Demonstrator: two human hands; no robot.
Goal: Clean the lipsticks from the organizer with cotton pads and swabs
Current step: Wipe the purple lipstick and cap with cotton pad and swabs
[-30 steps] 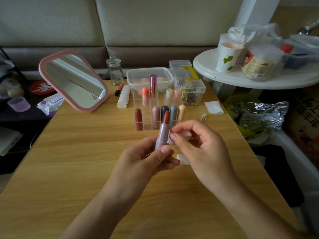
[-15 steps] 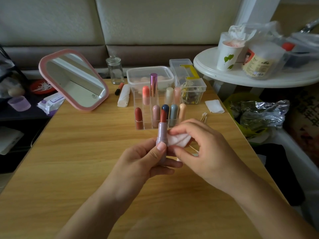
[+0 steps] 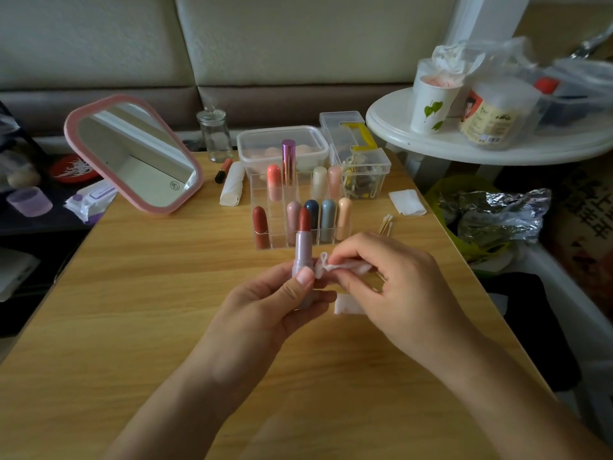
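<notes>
Left hand point(image 3: 265, 303) grips a lilac-cased red lipstick point(image 3: 304, 242), right hand point(image 3: 394, 287) pinches a crumpled white cotton pad point(image 3: 351, 267) beside it; nine likely wait uncleaned in the clear organizer point(image 3: 276, 229).

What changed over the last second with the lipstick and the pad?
Left hand tipped the lipstick from a rightward lean to nearly upright. Right hand wiped the cotton pad against the tube; the pad is now bunched beside its lower part. Both grips unchanged, nothing released. Organizer, spare pad and swabs stayed put.
</notes>
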